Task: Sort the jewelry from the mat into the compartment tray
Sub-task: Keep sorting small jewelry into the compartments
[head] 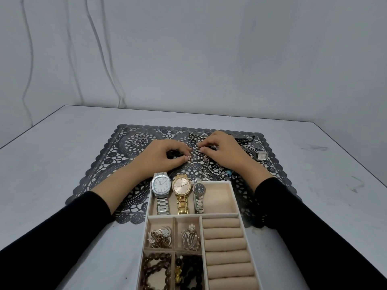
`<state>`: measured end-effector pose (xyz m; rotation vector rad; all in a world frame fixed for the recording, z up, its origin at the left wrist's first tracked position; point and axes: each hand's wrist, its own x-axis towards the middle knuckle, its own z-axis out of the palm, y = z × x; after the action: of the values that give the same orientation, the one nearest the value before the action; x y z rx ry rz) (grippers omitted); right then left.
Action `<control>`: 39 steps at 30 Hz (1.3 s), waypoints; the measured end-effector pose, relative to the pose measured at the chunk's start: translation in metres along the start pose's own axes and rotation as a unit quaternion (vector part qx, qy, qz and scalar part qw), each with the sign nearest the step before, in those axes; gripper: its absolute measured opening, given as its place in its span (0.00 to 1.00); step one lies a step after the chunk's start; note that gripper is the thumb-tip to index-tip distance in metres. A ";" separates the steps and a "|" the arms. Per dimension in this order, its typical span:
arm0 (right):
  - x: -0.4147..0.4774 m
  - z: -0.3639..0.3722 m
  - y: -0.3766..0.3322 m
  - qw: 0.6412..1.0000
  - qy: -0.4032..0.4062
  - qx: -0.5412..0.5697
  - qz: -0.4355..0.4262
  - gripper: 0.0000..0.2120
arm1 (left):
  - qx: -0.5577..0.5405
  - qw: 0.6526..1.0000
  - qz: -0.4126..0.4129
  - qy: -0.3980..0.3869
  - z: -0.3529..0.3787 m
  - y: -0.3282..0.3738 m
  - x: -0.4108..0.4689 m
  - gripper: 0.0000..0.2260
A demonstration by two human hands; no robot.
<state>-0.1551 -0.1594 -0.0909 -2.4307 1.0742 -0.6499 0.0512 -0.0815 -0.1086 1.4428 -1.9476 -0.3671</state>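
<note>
Both grips pinched on a pearl strand (195, 158) at mid-mat: left hand (167, 155) nipping its left end between thumb and fingertips, right hand (222, 150) nipping the other end amid tangled chains (209, 170). Strand flat on the mat (100, 164), not yet lifted. Loose rings (139, 139) toward the mat's far left corner; a square watch (260, 155) and more chains toward its right edge. Tray (237, 203) at the desk's (52, 155) near edge, overlapping the mat's near edge: three watches (181, 191) in the far compartment, earrings (189, 237) and beads (155, 268) in the small ones, ring rolls (225, 243) bare. Step in hand, likely: freeing the strand from the tangle. Next: lift clear without dragging chains along, then across to a fitting compartment, perhaps among the beads.
</note>
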 end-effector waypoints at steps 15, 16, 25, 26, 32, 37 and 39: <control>0.001 -0.006 -0.008 0.999 -0.021 0.033 0.035 0.02 | -0.050 0.997 -0.046 0.039 -0.003 0.004 -0.003 0.05; 0.000 -0.007 -0.008 0.997 -0.017 0.062 0.041 0.02 | -0.055 0.997 -0.044 0.045 -0.003 0.004 -0.003 0.05; -0.001 -0.014 -0.004 0.963 0.018 0.259 0.080 0.02 | -0.129 0.985 -0.050 0.104 -0.008 0.014 -0.001 0.06; 0.000 -0.015 -0.004 0.958 0.019 0.272 0.083 0.02 | -0.133 0.984 -0.051 0.111 -0.009 0.016 0.000 0.06; 0.001 -0.020 -0.006 0.926 0.035 0.365 0.089 0.02 | -0.165 0.972 -0.064 0.152 -0.017 0.022 0.002 0.04; 0.002 -0.022 -0.004 0.907 0.063 0.406 0.087 0.02 | -0.178 0.967 -0.068 0.167 -0.022 0.024 0.004 0.04; 0.002 -0.023 -0.004 0.889 0.070 0.444 0.088 0.02 | -0.189 0.965 -0.067 0.169 -0.024 0.027 0.004 0.04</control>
<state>-0.1644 -0.1626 -0.0690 -1.4941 0.7767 -0.9930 0.0468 -0.0718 -0.0738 1.2893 -1.4234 -0.4895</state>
